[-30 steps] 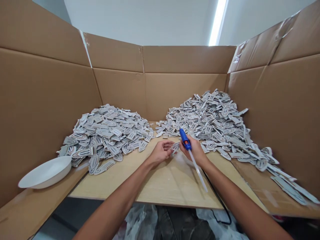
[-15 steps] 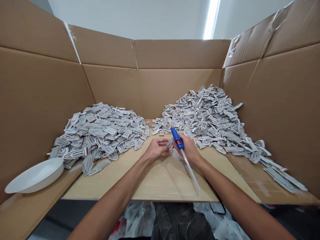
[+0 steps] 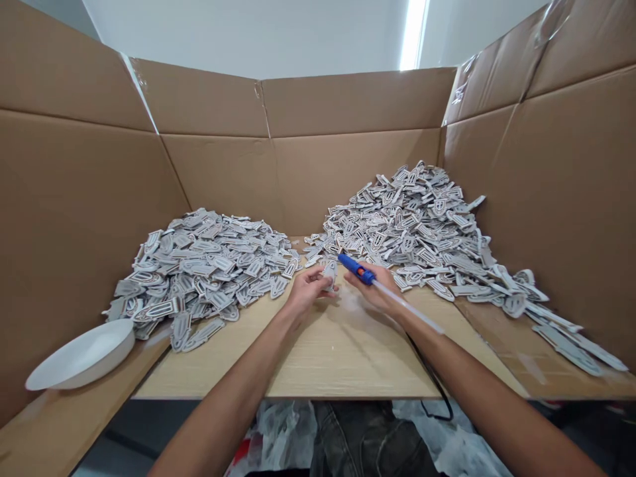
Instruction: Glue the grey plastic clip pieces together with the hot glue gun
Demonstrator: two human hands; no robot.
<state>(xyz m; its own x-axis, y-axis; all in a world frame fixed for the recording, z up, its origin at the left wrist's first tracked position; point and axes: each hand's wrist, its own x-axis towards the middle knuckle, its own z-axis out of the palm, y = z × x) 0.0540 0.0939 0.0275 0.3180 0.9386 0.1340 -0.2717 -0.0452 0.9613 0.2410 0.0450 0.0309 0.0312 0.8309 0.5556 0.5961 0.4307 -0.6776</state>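
Over the middle of the board, my left hand (image 3: 311,289) is closed on a small grey-white cut-out piece (image 3: 330,271), held upright between thumb and fingers. My right hand (image 3: 376,289) wraps round a blue glue gun (image 3: 356,268), whose nozzle points away and to the left, just beyond the piece. A long translucent glue stick (image 3: 410,308) sticks out of the gun's back end over my right forearm. A gap separates the two hands.
Heaps of similar cut-out pieces lie at left (image 3: 213,258) and right (image 3: 407,218). A white bowl (image 3: 82,358) stands at the left edge. Cardboard walls (image 3: 348,165) enclose the wooden board (image 3: 338,358). A black cable (image 3: 427,371) hangs off the front edge.
My right hand has drawn away to the right from the piece, and the glue gun has swung so its stick points further right. My left hand now holds the piece more upright.
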